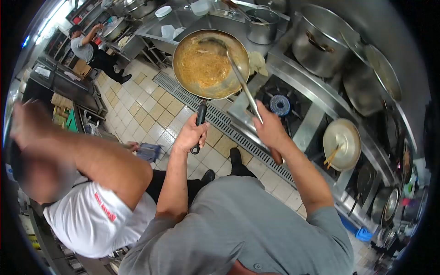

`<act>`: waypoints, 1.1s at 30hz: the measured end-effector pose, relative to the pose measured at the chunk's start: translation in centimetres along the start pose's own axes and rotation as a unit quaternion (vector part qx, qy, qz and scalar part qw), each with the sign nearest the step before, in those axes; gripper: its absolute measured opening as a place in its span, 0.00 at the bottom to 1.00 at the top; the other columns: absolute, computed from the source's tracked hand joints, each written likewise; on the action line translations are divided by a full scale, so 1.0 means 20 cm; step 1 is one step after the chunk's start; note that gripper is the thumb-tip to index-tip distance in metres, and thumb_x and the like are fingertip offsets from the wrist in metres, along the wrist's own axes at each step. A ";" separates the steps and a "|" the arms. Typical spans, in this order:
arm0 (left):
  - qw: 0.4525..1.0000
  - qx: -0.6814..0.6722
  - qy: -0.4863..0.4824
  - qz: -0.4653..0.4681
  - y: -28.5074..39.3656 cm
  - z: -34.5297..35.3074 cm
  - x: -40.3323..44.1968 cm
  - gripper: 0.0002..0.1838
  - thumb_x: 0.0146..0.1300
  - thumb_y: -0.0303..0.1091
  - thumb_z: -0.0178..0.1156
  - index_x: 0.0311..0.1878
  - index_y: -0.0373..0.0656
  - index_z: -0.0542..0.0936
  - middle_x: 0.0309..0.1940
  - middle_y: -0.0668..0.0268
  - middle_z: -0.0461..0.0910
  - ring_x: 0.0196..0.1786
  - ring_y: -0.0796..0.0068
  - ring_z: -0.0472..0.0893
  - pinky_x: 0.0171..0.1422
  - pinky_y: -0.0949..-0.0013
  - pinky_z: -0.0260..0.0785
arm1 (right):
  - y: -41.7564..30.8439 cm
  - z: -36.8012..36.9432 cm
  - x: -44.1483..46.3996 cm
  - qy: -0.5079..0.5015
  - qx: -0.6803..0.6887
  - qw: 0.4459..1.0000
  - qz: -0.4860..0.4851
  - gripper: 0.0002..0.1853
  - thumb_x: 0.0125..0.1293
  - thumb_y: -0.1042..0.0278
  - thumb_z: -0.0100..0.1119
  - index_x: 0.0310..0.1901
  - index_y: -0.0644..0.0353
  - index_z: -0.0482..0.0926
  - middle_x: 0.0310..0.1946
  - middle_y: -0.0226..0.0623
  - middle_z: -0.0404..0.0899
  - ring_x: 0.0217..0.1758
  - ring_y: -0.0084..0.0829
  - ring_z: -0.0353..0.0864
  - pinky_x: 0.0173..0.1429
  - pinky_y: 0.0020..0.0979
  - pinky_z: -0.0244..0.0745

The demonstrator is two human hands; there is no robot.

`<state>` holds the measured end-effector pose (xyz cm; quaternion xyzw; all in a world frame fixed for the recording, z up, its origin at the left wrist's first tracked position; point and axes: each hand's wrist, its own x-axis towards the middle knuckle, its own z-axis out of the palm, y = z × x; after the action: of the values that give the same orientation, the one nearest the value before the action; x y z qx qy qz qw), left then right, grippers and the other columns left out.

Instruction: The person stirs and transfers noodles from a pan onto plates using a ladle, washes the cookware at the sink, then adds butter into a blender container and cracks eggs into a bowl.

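My left hand (189, 135) is closed around the black handle of a frying pan (243, 50), held up in front of me beside the stove. Orange-yellow food with a wet, saucy look (204, 66) spreads over the pan's bottom. In my right hand (272, 127) is a long metal ladle (240, 78), gripped along its shaft, its wooden end sticking out below my fist. The ladle's bowl rests inside the pan at the far side, touching or just above the food.
A lit gas burner (280, 105) is right of the pan. Behind it stand a large pot (316, 50) and a smaller pot (262, 30). Another pan (341, 137) sits on the stove. A co-worker in white (96, 220) is close at my left; another person (85, 48) works farther back.
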<state>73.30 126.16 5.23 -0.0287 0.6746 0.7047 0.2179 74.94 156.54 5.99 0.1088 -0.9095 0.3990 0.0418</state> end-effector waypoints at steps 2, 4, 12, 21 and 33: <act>1.000 0.012 0.014 -0.002 0.10 -0.07 0.11 0.14 0.73 0.29 0.60 0.53 0.37 0.66 0.21 0.70 0.71 0.15 0.80 0.70 0.17 0.70 0.66 | -0.02 -0.01 0.10 -0.088 0.046 0.995 0.032 0.33 0.70 0.71 0.59 0.75 0.64 0.64 0.46 0.67 0.83 0.51 0.64 0.82 0.55 0.50 0.78; 0.999 -0.003 0.037 -0.017 0.10 -0.18 0.19 0.14 0.72 0.29 0.61 0.52 0.37 0.66 0.20 0.70 0.71 0.15 0.80 0.70 0.17 0.70 0.66 | 0.07 -0.02 0.23 -0.120 0.068 0.990 -0.006 0.33 0.70 0.71 0.59 0.76 0.63 0.64 0.46 0.67 0.83 0.51 0.64 0.83 0.56 0.50 0.78; 0.997 0.026 0.070 -0.027 0.30 -0.60 0.57 0.13 0.71 0.28 0.62 0.47 0.41 0.66 0.19 0.71 0.69 0.15 0.79 0.69 0.16 0.70 0.65 | 0.08 0.18 0.99 -0.164 0.047 0.984 -0.047 0.35 0.69 0.70 0.61 0.77 0.63 0.63 0.46 0.65 0.83 0.49 0.60 0.85 0.55 0.42 0.79; 0.984 0.121 0.127 -0.018 0.56 -0.91 1.08 0.12 0.72 0.28 0.61 0.45 0.39 0.66 0.18 0.70 0.69 0.13 0.78 0.69 0.17 0.68 0.67 | 0.08 0.38 1.57 -0.120 0.160 0.975 0.095 0.31 0.72 0.68 0.60 0.73 0.66 0.66 0.46 0.56 0.85 0.48 0.47 0.87 0.57 0.42 0.79; 0.857 0.499 0.096 0.080 0.69 -1.69 2.38 0.15 0.66 0.28 0.62 0.50 0.27 0.72 0.36 0.37 0.83 0.42 0.35 0.85 0.49 0.49 0.77 | -0.25 0.63 2.31 -0.157 0.773 0.521 0.328 0.21 0.81 0.66 0.48 0.71 0.62 0.67 0.31 0.26 0.69 0.20 0.15 0.61 0.19 0.22 0.56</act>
<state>17.04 106.51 -0.70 0.0707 0.9534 0.2823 0.0799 31.30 136.35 8.45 -0.1463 -0.2075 0.9069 -0.3363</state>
